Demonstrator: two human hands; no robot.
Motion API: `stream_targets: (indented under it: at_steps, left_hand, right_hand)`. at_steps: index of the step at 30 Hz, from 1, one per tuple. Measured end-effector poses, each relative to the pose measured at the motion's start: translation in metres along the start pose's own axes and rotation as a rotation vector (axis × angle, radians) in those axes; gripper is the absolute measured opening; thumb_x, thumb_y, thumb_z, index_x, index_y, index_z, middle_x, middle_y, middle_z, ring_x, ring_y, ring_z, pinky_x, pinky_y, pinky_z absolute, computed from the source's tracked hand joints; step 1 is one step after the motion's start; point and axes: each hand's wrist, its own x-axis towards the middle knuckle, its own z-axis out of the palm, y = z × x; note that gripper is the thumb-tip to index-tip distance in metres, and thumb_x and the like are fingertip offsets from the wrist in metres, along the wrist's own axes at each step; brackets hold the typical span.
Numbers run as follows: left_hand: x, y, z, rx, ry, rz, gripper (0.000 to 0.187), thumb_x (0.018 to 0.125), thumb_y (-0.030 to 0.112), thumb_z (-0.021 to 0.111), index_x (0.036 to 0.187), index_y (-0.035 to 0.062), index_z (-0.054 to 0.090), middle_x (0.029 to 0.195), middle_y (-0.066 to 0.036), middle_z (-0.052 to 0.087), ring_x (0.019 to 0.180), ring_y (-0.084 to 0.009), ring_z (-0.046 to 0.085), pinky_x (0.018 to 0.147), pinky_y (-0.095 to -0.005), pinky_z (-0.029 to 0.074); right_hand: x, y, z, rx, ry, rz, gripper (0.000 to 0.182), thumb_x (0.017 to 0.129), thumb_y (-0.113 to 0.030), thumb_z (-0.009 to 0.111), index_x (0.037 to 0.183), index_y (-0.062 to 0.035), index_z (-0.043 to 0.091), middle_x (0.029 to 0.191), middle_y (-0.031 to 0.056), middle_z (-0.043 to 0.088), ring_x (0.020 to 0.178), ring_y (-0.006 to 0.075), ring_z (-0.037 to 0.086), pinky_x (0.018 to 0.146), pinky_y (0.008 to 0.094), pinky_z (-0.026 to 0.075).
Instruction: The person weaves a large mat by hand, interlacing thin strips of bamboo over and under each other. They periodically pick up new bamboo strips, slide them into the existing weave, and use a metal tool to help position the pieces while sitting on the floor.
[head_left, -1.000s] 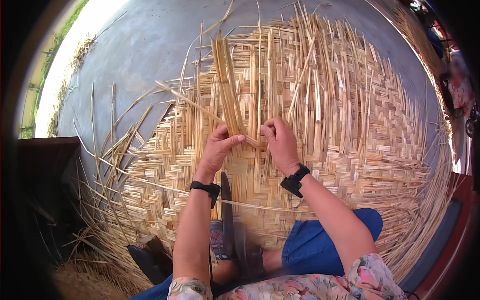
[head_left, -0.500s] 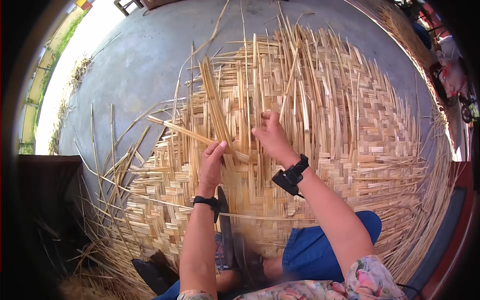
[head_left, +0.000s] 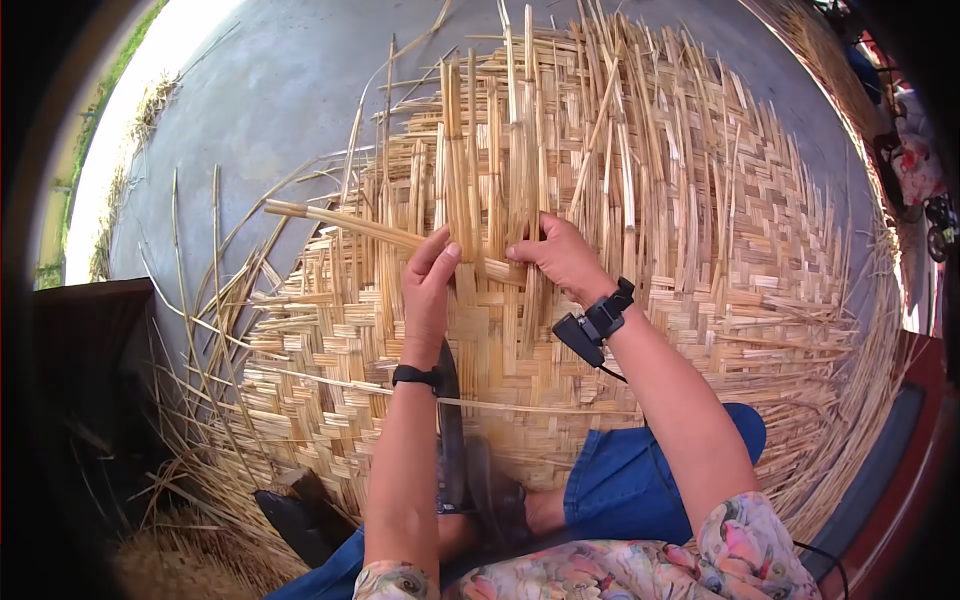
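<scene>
A large woven mat [head_left: 690,385] of split reed strips spreads over the floor around me. My left hand [head_left: 428,290] pinches an upright bundle of reed strips [head_left: 457,170] between thumb and fingers. To the right of it, my right hand [head_left: 568,262] grips another upright bundle of strips [head_left: 523,160] near its lower part. A crosswise set of strips [head_left: 345,221] sticks out to the left past my left hand and runs between the two bundles; its middle is partly hidden by my fingers.
Loose long reeds [head_left: 215,300] lie off the mat's left side. My foot and blue trouser leg [head_left: 620,485] rest on the mat in front of me. Grey concrete floor [head_left: 270,110] shows beyond, and a person [head_left: 915,160] is at the far right.
My right hand has closed on an upright bundle and raised it slightly. The left hand's bundle has swung from leaning left to nearly vertical. The view has shifted a little.
</scene>
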Motion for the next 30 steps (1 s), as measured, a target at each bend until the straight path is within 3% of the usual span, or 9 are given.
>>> stream_targets:
  at_steps: [5, 8, 12, 15, 18, 23, 25, 27, 30]
  left_hand:
    - [-0.029, 0.005, 0.024, 0.133, 0.302, 0.322, 0.020, 0.097, 0.002, 0.068, 0.114, 0.0061, 0.075, 0.098, 0.002, 0.071, 0.083, -0.0076, 0.063, 0.074, -0.0241, 0.051]
    - [-0.027, -0.021, 0.001, 0.567, 0.369, 0.430, 0.012, 0.095, 0.002, 0.069, 0.103, 0.0064, 0.078, 0.093, 0.001, 0.074, 0.082, -0.0089, 0.064, 0.074, -0.0250, 0.052]
    - [-0.028, -0.023, -0.018, 0.458, 0.353, 0.208, 0.008, 0.093, 0.003, 0.072, 0.094, 0.0049, 0.079, 0.090, 0.000, 0.076, 0.083, -0.0094, 0.066, 0.076, -0.0252, 0.053]
    - [-0.015, -0.039, -0.032, 0.334, 0.317, 0.123, 0.007, 0.092, 0.002, 0.072, 0.095, 0.0050, 0.078, 0.092, -0.001, 0.076, 0.085, -0.0096, 0.067, 0.078, -0.0251, 0.053]
    - [-0.018, -0.043, -0.027, 0.350, 0.356, 0.159, 0.009, 0.092, 0.000, 0.072, 0.094, 0.0053, 0.078, 0.090, 0.000, 0.075, 0.083, -0.0094, 0.065, 0.077, -0.0245, 0.052]
    - [-0.014, -0.038, -0.054, 0.240, 0.208, -0.131, 0.020, 0.092, 0.001, 0.067, 0.108, 0.0100, 0.076, 0.100, -0.001, 0.072, 0.084, -0.0105, 0.062, 0.074, -0.0266, 0.049]
    - [-0.039, 0.004, -0.047, 0.040, 0.349, -0.256, 0.032, 0.094, 0.004, 0.064, 0.124, 0.0112, 0.068, 0.112, -0.002, 0.067, 0.093, -0.0121, 0.059, 0.080, -0.0305, 0.047]
    - [-0.053, 0.042, -0.041, 0.134, 0.512, -0.289, 0.041, 0.094, 0.006, 0.062, 0.135, 0.0102, 0.060, 0.114, -0.002, 0.063, 0.097, -0.0133, 0.055, 0.086, -0.0335, 0.044]
    - [-0.045, 0.092, -0.074, 0.269, 0.241, -0.135, 0.045, 0.093, 0.008, 0.063, 0.138, 0.0082, 0.056, 0.110, -0.002, 0.060, 0.096, -0.0137, 0.054, 0.090, -0.0353, 0.044]
  right_hand:
    - [0.006, 0.014, 0.008, -0.312, 0.144, -0.041, 0.023, 0.086, -0.009, 0.075, 0.105, -0.0010, 0.067, 0.089, 0.0030, 0.069, 0.083, 0.0119, 0.064, 0.080, 0.0268, 0.053]
    - [0.005, 0.012, 0.006, -0.420, 0.108, 0.014, 0.035, 0.088, -0.015, 0.075, 0.116, 0.0000, 0.063, 0.097, 0.0054, 0.069, 0.088, 0.0147, 0.065, 0.083, 0.0290, 0.053]
    - [-0.045, -0.014, -0.019, -0.633, 0.378, -0.419, 0.057, 0.095, -0.023, 0.070, 0.141, 0.0004, 0.045, 0.119, 0.0155, 0.064, 0.100, 0.0209, 0.066, 0.086, 0.0374, 0.055]
    - [-0.102, -0.039, -0.040, -1.277, 0.229, -0.108, 0.056, 0.092, -0.009, 0.060, 0.145, 0.0042, 0.044, 0.078, 0.0133, 0.071, 0.071, 0.0282, 0.071, 0.061, 0.0402, 0.056]
    - [-0.119, 0.044, -0.048, -1.522, 0.165, -0.218, 0.066, 0.088, -0.003, 0.054, 0.152, 0.0043, 0.038, 0.061, 0.0093, 0.066, 0.055, 0.0294, 0.066, 0.050, 0.0405, 0.052]
    - [-0.139, 0.032, -0.038, -1.519, -0.046, -0.108, 0.055, 0.091, -0.009, 0.053, 0.143, 0.0085, 0.047, 0.077, 0.0163, 0.073, 0.068, 0.0330, 0.071, 0.059, 0.0479, 0.054]
    - [-0.150, 0.015, -0.053, -1.432, -0.241, -0.160, 0.052, 0.090, -0.009, 0.053, 0.138, 0.0098, 0.050, 0.082, 0.0182, 0.073, 0.073, 0.0349, 0.072, 0.063, 0.0487, 0.056]
    - [-0.174, -0.017, -0.079, -1.280, -0.089, -0.076, 0.051, 0.089, -0.009, 0.053, 0.136, 0.0106, 0.050, 0.085, 0.0196, 0.074, 0.078, 0.0366, 0.073, 0.066, 0.0493, 0.056]
    - [-0.179, -0.019, -0.139, -1.280, 0.206, 0.045, 0.055, 0.091, -0.010, 0.051, 0.141, 0.0121, 0.046, 0.088, 0.0212, 0.074, 0.081, 0.0379, 0.073, 0.068, 0.0496, 0.057]
